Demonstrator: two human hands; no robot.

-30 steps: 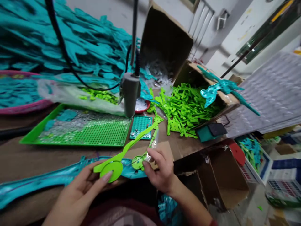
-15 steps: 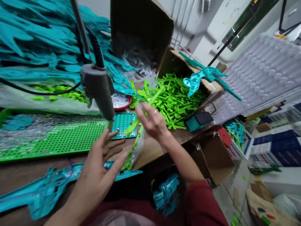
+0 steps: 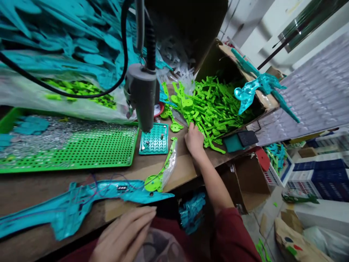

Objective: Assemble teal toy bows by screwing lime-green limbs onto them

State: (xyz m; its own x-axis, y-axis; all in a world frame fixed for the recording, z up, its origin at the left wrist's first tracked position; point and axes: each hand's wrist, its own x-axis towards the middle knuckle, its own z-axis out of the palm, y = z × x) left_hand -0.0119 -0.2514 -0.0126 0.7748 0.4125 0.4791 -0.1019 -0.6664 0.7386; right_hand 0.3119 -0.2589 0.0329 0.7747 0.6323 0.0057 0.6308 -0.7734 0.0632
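At green parts [image 3: 212,105] with right hand [image 3: 195,140], unable to judge grip | released left hand [image 3: 125,233] | likely light, stiff: pinch mid-length

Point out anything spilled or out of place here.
Green parts spill from the open box onto the bench in a loose tangle. A teal piece appears perched across the box's edge, apart from the teal pile. Green scraps lie on the floor. Nothing looks clearly broken.
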